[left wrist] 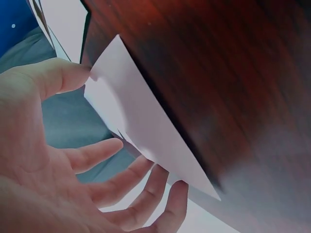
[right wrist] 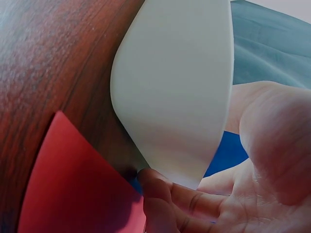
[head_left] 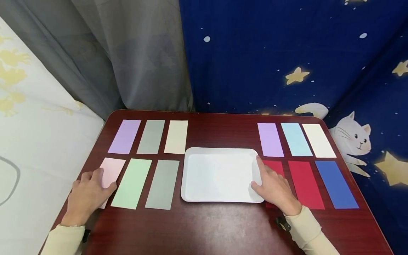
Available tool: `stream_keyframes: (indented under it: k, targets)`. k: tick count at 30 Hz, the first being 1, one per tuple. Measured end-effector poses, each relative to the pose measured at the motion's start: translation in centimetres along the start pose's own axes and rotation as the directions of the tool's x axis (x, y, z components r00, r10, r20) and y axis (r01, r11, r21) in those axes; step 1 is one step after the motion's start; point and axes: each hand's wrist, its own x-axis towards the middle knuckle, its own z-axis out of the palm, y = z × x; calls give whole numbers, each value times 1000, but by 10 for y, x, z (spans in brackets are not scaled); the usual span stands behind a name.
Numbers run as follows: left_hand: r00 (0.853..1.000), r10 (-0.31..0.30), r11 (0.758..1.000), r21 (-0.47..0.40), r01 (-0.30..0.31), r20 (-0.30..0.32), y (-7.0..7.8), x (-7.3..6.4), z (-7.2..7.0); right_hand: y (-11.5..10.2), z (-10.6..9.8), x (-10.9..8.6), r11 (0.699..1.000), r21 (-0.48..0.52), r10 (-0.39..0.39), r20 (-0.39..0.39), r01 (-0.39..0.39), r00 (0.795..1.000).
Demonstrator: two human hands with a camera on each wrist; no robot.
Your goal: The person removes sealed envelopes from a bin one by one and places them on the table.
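My left hand (head_left: 85, 194) is spread across a pale pink card (head_left: 113, 170) at the table's left side. In the left wrist view the thumb meets one long edge of the card (left wrist: 131, 102), and bent fingertips sit at the opposite edge. My right hand (head_left: 277, 186) grips the right end of a white rectangular tray (head_left: 220, 173), thumb at the rim. Curled fingers lie against the outside of the tray wall (right wrist: 170, 82) in the right wrist view. Under that hand a red card (head_left: 273, 164) is partly hidden.
Left of the tray lie purple (head_left: 125, 136), grey (head_left: 151, 136), cream (head_left: 176, 136), green (head_left: 132, 183) and another grey card (head_left: 162, 184). To its right are purple (head_left: 270, 139), light blue (head_left: 296, 139), white (head_left: 318, 140), red (head_left: 306, 184) and blue cards (head_left: 336, 184). Curtains hang behind.
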Motion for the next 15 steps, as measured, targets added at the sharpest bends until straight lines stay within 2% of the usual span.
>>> stream_keyframes:
  k: [11,13,15]
  targets:
    - [999,-47,999,-1,47,3,4,0,1,0,0,1,1000,-4,11,1,-11,1000]
    - [999,-40,999,2,40,-26,9,-2,1,0,-1,0,1000,-11,5,-20,-5,1000]
    - [996,-4,1000,7,5,-91,19,-2,2,1,-3,0,999,-33,-28,-76,25,997]
